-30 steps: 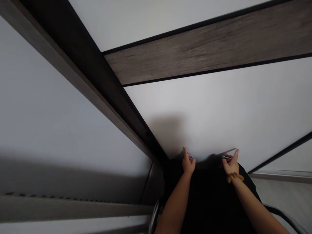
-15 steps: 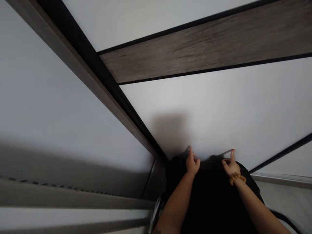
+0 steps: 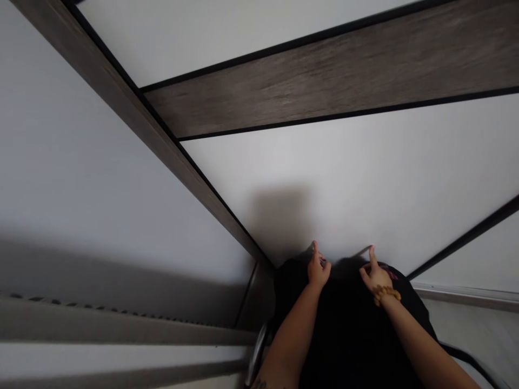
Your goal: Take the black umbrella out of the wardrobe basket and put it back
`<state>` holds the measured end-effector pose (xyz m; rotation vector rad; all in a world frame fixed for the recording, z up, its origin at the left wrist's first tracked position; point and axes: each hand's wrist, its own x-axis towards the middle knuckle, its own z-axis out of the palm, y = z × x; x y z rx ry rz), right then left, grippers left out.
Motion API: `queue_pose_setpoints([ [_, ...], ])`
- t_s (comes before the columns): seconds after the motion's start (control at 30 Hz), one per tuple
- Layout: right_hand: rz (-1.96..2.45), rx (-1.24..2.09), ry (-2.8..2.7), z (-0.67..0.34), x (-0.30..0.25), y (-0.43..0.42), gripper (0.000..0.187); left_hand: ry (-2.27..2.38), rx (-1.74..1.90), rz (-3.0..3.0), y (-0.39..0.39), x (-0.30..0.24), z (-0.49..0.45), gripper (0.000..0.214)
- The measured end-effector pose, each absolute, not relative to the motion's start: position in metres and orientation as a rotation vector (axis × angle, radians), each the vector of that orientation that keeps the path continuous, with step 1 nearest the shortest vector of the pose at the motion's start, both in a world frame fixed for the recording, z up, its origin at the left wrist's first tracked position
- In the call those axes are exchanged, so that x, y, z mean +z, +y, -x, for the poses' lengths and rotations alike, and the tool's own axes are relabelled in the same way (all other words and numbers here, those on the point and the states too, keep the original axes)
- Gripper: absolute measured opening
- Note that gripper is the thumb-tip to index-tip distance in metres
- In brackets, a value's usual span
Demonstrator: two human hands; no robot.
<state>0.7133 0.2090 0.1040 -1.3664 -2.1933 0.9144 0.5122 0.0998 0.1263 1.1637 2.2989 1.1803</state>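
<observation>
Steady your left hand (image 3: pixel 318 270), forefinger out, the rest curled around nothing visible, at the white panel (image 3: pixel 344 178) beyond your lap (image 3: pixel 357 335), matching its pressure with your right hand (image 3: pixel 378 276), half-open, apparently empty.

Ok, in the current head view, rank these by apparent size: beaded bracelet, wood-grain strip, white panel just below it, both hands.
1. White panel
2. Wood-grain strip
3. Left hand and right hand: too alike to rank
4. Beaded bracelet
</observation>
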Motion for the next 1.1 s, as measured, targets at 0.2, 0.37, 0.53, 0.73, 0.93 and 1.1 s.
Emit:
queue_pose_setpoints([
  [0.2,1.424,0.927,-2.313,-0.711,0.118,0.206,0.088,2.299,1.255,-1.087,0.101,0.131,-0.515,0.095],
  [0.37,1.407,0.969,-2.352,-0.711,0.124,0.206,0.088,2.301,1.31,-1.06,0.103,0.13,-0.514,0.095],
  [0.53,1.345,0.942,-2.28,-0.709,0.118,0.205,0.084,2.281,1.391,-1.084,0.102,0.131,-0.513,0.092],
  [0.73,1.067,0.824,-2.062,-0.706,0.12,0.193,0.086,2.227,1.508,-1.354,0.092,0.135,-0.509,0.089],
  [0.93,0.746,0.859,-1.917,-0.707,0.164,0.168,0.087,1.978,1.601,-1.776,0.062,0.186,-0.522,0.103],
  [1.1,0.598,0.923,-1.859,-0.707,0.215,0.152,0.092,1.81,1.695,-1.923,0.038,0.247,-0.536,0.107],
])
